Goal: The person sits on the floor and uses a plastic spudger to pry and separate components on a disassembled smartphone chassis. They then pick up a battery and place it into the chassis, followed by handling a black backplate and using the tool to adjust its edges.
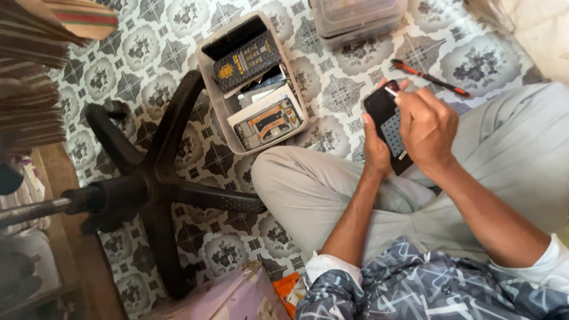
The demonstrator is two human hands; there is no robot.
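While the person sits cross-legged on the patterned tile floor [148,47], both hands meet over the raised knee at a dark phone [385,115]. The left hand [375,148] holds the phone from below, its fingers closed around the lower edge and the thumb lying up the left side. The right hand [424,127] comes over the top, its fingers curled shut on a thin white-tipped tool [391,92] whose tip touches the phone's upper corner. The phone stands tilted, its back with a pale dotted patch towards the camera, partly hidden by the right hand.

On the floor just beyond the hands lies an orange and black screwdriver [430,77], apart from the phone. To the left of the knee sits an open clear plastic box [207,77] holding phone parts: a black keypad panel at the top, white cards in the middle and a frame with orange pieces at the bottom. A second clear container [355,18] with a lid stands at the top edge. The black star base of a chair [154,178] spreads across the floor further left. Near the bottom edge lies a pale purple carton [231,296].
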